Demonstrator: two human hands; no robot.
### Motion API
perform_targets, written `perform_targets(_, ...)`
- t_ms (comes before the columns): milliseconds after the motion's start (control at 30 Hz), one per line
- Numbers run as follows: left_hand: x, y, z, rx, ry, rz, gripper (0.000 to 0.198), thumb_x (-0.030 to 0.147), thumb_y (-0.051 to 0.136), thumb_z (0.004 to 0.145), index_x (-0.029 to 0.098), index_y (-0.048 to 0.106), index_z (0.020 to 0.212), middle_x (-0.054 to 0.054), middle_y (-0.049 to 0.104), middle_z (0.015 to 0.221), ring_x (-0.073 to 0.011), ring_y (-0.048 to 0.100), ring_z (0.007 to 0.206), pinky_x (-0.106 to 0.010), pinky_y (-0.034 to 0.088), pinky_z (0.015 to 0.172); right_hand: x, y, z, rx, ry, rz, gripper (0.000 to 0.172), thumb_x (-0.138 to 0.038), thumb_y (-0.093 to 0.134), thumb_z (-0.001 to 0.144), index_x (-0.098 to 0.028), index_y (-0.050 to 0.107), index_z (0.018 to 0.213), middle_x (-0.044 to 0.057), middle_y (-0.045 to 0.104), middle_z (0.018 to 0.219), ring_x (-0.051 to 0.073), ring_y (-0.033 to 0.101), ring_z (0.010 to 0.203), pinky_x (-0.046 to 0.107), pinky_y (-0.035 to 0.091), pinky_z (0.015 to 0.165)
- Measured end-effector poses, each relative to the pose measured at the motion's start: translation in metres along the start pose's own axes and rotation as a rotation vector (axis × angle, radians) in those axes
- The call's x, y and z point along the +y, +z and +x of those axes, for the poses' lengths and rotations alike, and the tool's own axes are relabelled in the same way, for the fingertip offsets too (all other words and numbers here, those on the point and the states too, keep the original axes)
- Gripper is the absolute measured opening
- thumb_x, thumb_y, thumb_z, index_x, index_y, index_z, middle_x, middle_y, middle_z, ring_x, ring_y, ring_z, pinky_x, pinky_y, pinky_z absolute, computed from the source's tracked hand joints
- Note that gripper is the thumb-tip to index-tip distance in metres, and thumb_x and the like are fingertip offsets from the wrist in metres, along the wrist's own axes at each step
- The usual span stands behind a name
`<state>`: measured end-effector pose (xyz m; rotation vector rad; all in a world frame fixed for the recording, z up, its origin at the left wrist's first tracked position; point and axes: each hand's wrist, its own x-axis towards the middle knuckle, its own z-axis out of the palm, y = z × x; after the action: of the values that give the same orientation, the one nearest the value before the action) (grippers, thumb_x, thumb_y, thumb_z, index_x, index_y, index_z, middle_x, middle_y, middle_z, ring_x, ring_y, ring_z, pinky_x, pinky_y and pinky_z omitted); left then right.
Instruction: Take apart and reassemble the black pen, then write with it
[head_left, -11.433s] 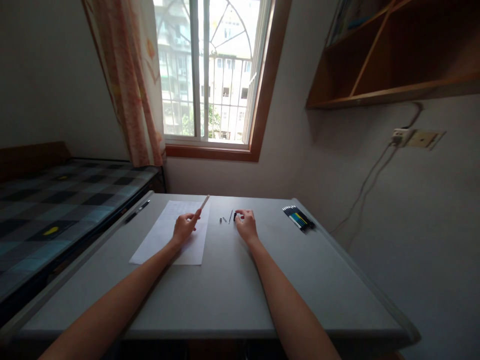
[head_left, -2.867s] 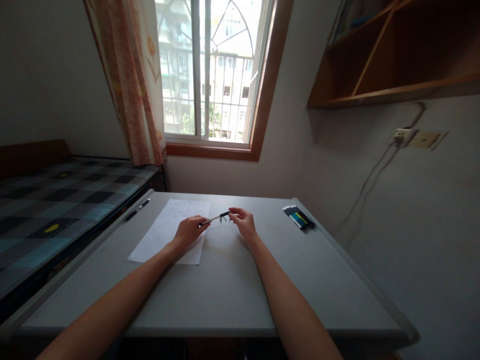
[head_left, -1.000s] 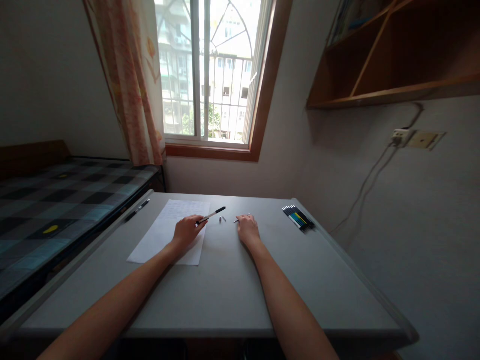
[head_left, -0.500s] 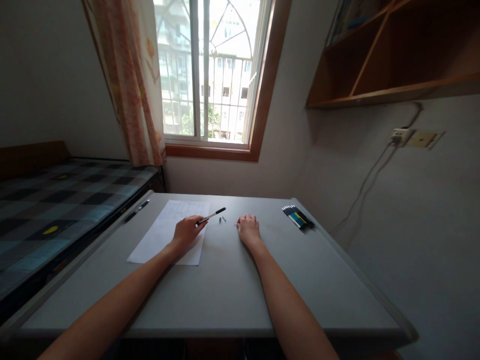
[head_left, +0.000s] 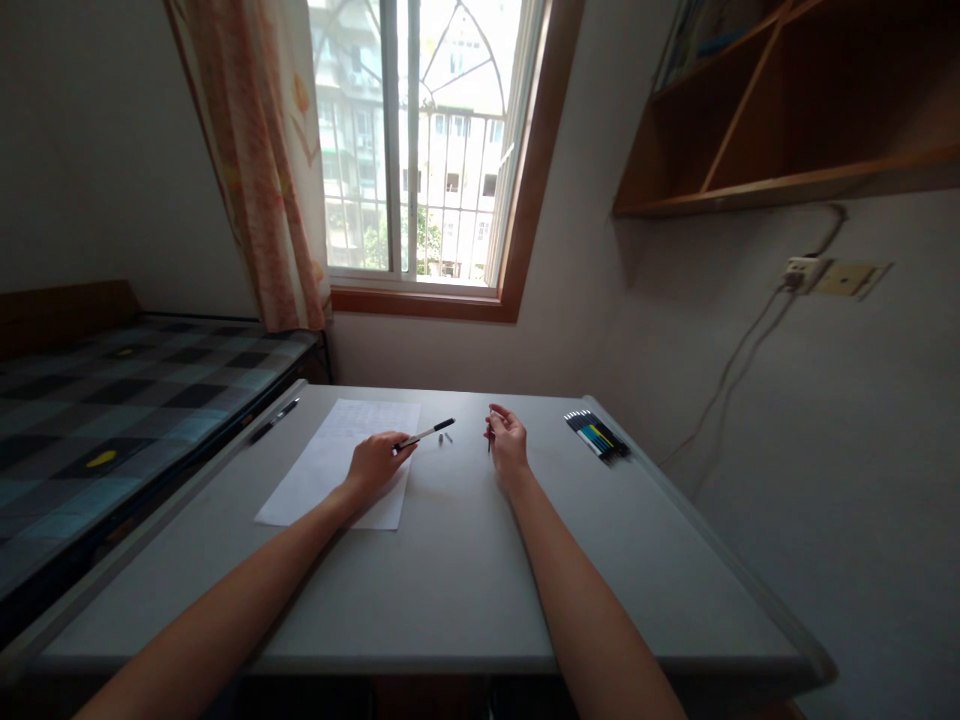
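A white, black-ended pen [head_left: 421, 435] is gripped by the left hand [head_left: 375, 457], a thin dark rod [head_left: 489, 442] by the right hand [head_left: 509, 446].

The table [head_left: 450, 580] bears a dark pen [head_left: 274, 421], paper [head_left: 324, 465], small parts [head_left: 441, 439] and grouped pens [head_left: 598, 436].

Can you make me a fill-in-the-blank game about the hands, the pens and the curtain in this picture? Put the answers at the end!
1. The left hand holds a pen that is white and ____.
2. Below that hand lies a white sheet of ____.
3. The row of pens lies to the ____ of the right hand.
4. The curtain hangs on the ____ side of the window.

Missing words: black; paper; right; left.
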<state>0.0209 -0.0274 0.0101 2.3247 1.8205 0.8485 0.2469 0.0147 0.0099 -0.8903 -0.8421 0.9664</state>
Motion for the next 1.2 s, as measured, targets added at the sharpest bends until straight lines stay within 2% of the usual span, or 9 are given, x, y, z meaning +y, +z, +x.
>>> perform_targets(133, 0.0, 0.0008, -0.0001, -0.004, 0.005, 0.003, 0.026, 0.041, 0.046, 0.083, 0.025, 0.067, 0.083, 0.0, 0.067, 0.078, -0.0141, 0.056, 0.068, -0.023, 0.033, 0.059, -0.003, -0.0003, -0.0008, 0.02, 0.056, 0.084, 0.035, -0.026, 0.061, 0.061, -0.017, 0.059, 0.095, -0.003, 0.053, 0.065, 0.005, 0.046, 0.051, 0.018, 0.04, 0.048)
perform_targets(300, -0.0004, 0.002, 0.0005, -0.002, 0.01, 0.011, 0.026, 0.041, 0.047, 0.082, 0.025, 0.067, 0.083, -0.001, 0.067, 0.079, -0.0145, 0.057, 0.069, -0.023, 0.033, 0.059, -0.0049, 0.0003, -0.0034, 0.0, 0.083, 0.111, 0.032, -0.023, 0.061, 0.06, -0.017, 0.06, 0.091, -0.003, 0.053, 0.064, 0.006, 0.047, 0.052, 0.017, 0.039, 0.047)
perform_targets(533, 0.0, 0.001, 0.0001, -0.004, 0.011, 0.006, 0.026, 0.042, 0.047, 0.083, 0.025, 0.067, 0.083, 0.0, 0.066, 0.078, -0.0143, 0.056, 0.068, -0.023, 0.033, 0.06, -0.0061, -0.0008, -0.0058, 0.014, 0.099, 0.002, 0.035, -0.029, 0.062, 0.06, -0.019, 0.058, 0.093, -0.002, 0.059, 0.072, 0.006, 0.049, 0.055, 0.017, 0.038, 0.049)
perform_targets(867, 0.0009, 0.0002, -0.0002, -0.027, -0.001, -0.014, 0.026, 0.041, 0.047, 0.083, 0.025, 0.067, 0.085, -0.001, 0.067, 0.081, -0.0145, 0.056, 0.07, -0.023, 0.034, 0.061, -0.0106, -0.0021, -0.0047, 0.144, 0.085, 0.044, 0.032, -0.031, 0.061, 0.061, -0.02, 0.053, 0.09, 0.001, 0.064, 0.078, 0.008, 0.054, 0.058, 0.018, 0.039, 0.051)
perform_targets(1200, -0.001, 0.0013, 0.0005, -0.016, 0.015, -0.011, 0.026, 0.041, 0.047, 0.083, 0.025, 0.067, 0.083, -0.001, 0.067, 0.079, -0.0142, 0.056, 0.067, -0.023, 0.033, 0.06, -0.008, -0.0044, -0.0003, 0.196, 0.092, 0.098, 0.031, -0.029, 0.061, 0.06, -0.021, 0.051, 0.089, 0.0, 0.064, 0.078, 0.008, 0.054, 0.058, 0.018, 0.04, 0.05)
